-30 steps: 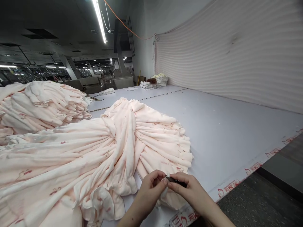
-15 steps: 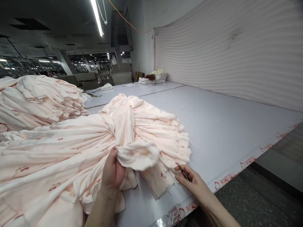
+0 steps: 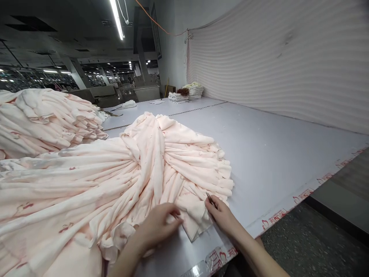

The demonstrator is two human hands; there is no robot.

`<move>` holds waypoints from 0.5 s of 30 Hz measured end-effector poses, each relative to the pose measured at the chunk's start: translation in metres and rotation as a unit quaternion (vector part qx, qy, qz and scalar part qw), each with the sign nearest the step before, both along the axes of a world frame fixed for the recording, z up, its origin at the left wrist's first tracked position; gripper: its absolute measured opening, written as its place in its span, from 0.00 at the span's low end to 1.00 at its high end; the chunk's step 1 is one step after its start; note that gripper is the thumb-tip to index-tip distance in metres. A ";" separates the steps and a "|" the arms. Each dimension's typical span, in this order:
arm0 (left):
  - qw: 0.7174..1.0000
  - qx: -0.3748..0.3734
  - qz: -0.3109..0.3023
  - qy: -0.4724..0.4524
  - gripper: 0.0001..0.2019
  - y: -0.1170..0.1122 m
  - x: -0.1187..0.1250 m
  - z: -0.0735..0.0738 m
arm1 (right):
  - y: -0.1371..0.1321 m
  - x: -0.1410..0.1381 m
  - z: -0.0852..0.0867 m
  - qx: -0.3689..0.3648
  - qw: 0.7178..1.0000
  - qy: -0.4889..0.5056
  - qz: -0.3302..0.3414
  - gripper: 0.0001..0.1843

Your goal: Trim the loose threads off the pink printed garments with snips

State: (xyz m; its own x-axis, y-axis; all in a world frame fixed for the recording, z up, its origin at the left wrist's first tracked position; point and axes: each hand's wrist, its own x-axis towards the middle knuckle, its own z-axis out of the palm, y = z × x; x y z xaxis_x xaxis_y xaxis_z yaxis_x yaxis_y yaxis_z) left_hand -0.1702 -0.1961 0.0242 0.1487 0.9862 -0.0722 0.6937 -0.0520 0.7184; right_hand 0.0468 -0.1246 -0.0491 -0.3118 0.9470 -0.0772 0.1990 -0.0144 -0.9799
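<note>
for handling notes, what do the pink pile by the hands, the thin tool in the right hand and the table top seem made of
Pink pile: soft matte knit-like cloth, by its limp folds and curled edges. Thin tool in the right hand: likely metal, dark; too small to be sure. Table top: smooth pale sheet, perhaps laminate.

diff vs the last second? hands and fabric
Left hand flipped a piece up onto the pink fabric bundle, let go, and came back down onto the next fold by the table edge. Right hand slid slightly away, up to the bundle's edge. Unchanged: its grip on the small dark tool, the far pile.
</note>
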 end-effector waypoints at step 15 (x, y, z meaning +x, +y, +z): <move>0.957 0.273 0.095 0.016 0.08 -0.003 0.041 -0.062 | 0.002 0.009 0.025 0.098 0.988 -0.067 -0.098 0.09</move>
